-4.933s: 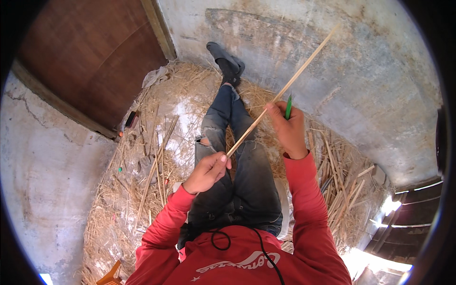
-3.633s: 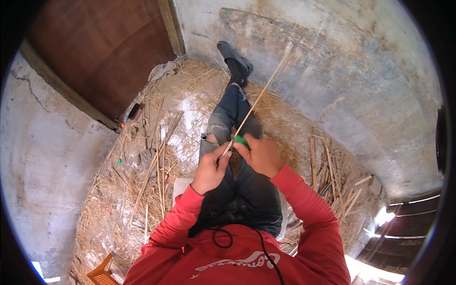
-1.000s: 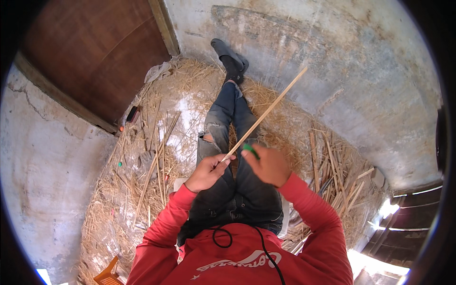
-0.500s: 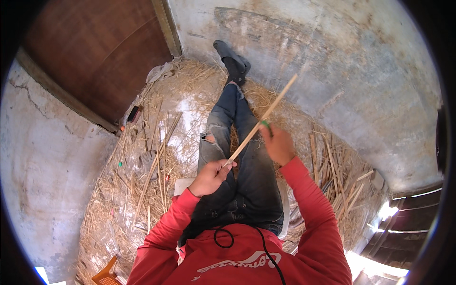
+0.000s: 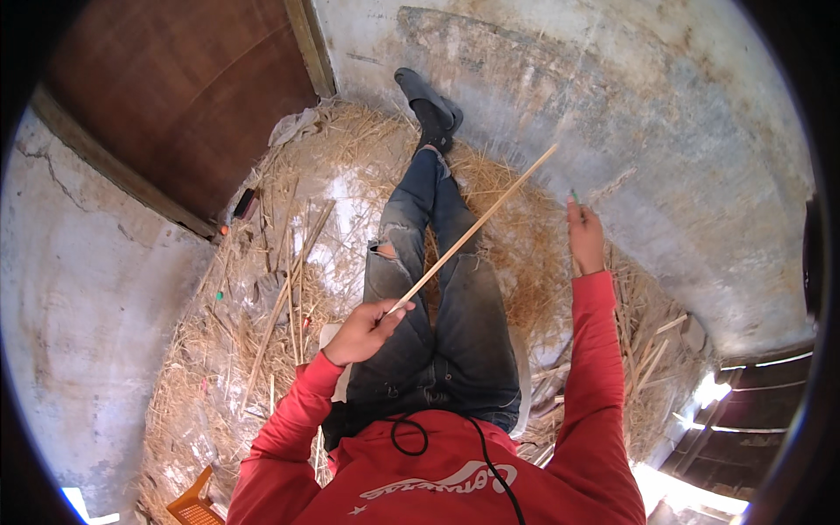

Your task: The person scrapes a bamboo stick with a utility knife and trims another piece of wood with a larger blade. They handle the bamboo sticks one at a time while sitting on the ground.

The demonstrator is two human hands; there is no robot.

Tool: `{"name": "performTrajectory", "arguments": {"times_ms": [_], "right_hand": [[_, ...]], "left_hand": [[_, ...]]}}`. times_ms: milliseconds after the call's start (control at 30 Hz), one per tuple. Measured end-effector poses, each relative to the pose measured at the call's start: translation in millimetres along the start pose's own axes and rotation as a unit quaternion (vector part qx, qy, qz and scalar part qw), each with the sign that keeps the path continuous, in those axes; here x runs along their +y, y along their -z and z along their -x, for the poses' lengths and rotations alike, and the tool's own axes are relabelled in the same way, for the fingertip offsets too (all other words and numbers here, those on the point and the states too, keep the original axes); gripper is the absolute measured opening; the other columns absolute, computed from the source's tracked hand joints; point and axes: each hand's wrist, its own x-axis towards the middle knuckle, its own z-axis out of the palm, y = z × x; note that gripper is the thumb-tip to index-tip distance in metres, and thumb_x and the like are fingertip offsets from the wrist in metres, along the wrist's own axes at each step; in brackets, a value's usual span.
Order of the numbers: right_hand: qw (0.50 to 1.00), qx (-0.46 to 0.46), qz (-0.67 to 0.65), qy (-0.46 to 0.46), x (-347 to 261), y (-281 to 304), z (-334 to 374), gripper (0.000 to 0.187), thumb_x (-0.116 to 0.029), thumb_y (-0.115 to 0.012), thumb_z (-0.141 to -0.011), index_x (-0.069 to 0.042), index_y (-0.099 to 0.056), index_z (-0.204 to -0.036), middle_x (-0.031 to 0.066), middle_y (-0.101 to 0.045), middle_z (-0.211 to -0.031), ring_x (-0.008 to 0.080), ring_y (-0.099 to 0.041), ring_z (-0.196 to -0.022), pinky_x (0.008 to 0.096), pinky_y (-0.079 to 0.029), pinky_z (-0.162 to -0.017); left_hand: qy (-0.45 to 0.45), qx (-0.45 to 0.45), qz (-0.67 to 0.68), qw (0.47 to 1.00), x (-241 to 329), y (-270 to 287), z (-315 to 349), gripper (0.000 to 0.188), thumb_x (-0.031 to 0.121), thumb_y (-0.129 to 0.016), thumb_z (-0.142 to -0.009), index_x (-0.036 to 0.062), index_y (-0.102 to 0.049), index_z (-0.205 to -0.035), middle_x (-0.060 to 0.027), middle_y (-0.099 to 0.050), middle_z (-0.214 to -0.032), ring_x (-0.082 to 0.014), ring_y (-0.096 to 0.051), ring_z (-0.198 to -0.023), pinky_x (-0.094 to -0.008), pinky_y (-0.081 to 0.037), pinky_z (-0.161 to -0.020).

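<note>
A long, pale wooden stick (image 5: 479, 224) slants up and to the right over my legs. Near its lower end my left hand (image 5: 360, 334) grips it, thumb and fingers closed around it. My right hand (image 5: 586, 241) is off to the right, apart from the stick. Its fingers are closed on a small, thin green tool (image 5: 573, 194); the tool's exact kind is too small to make out. My dark, torn jeans (image 5: 468, 337) lie beneath the stick, legs stretched forward and crossed at the ankles.
Straw and shavings (image 5: 223, 385) cover the floor. Loose wooden strips (image 5: 293, 280) lie to the left and more wooden strips (image 5: 652, 354) to the right. A stained wall (image 5: 682, 149) rises ahead, a brown door (image 5: 175, 96) at far left. An orange plastic item (image 5: 194, 507) sits lower left.
My right hand has moved away from the stick, out to the right, with the green tool. My left hand has shifted slightly left and down, still holding the stick.
</note>
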Motion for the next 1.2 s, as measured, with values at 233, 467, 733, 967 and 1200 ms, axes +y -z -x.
{"name": "performTrajectory", "arguments": {"times_ms": [233, 467, 733, 967, 1200], "right_hand": [[0.972, -0.172, 0.018, 0.157, -111, -31, 112, 0.05, -0.051, -0.057, -0.103, -0.003, -0.067, -0.094, 0.0246, -0.067, -0.076, 0.0454, -0.067, -0.072, 0.0533, -0.05, -0.064], [0.944, -0.216, -0.003, 0.249, -131, -62, 170, 0.044, -0.048, -0.061, -0.101, -0.006, -0.067, -0.089, 0.0244, -0.065, -0.067, 0.0467, -0.065, -0.064, 0.0554, -0.05, -0.059], [0.957, -0.203, -0.023, 0.204, -119, -59, 134, 0.047, -0.048, -0.061, -0.101, -0.004, -0.066, -0.085, 0.0246, -0.064, -0.069, 0.0475, -0.065, -0.067, 0.0553, -0.05, -0.062], [0.945, -0.217, 0.042, 0.243, -130, -64, 161, 0.047, -0.05, -0.06, -0.101, -0.005, -0.067, -0.088, 0.024, -0.066, -0.073, 0.0477, -0.066, -0.072, 0.0542, -0.051, -0.063], [0.977, -0.138, -0.02, 0.159, -101, -55, 91, 0.045, -0.046, -0.059, -0.104, -0.003, -0.072, -0.102, 0.0212, -0.063, -0.07, 0.0372, -0.058, -0.06, 0.0473, -0.045, -0.06]], "left_hand": [[-0.086, 0.117, -0.114, 0.983, 34, -22, -32, 0.034, 0.016, -0.064, -0.103, -0.0015, -0.067, -0.131, -0.0207, -0.075, -0.094, -0.0251, -0.074, -0.078, -0.0335, -0.055, -0.073], [-0.117, 0.153, -0.107, 0.976, 36, -36, -43, 0.033, 0.01, -0.064, -0.099, -0.0032, -0.067, -0.129, -0.0283, -0.072, -0.1, -0.039, -0.075, -0.092, -0.0389, -0.057, -0.08], [-0.076, 0.138, -0.142, 0.977, 26, -37, -28, 0.033, 0.007, -0.062, -0.099, -0.0033, -0.067, -0.13, -0.0256, -0.073, -0.097, -0.0275, -0.076, -0.089, -0.0357, -0.056, -0.079], [-0.111, 0.164, -0.126, 0.972, 19, -42, -39, 0.033, 0.008, -0.062, -0.099, -0.004, -0.067, -0.129, -0.0276, -0.073, -0.104, -0.0317, -0.076, -0.091, -0.0361, -0.056, -0.079], [-0.095, 0.158, -0.152, 0.971, 29, -34, -23, 0.032, 0.007, -0.062, -0.097, -0.0028, -0.067, -0.128, -0.0305, -0.07, -0.101, -0.0439, -0.072, -0.093, -0.0423, -0.057, -0.078]]}}
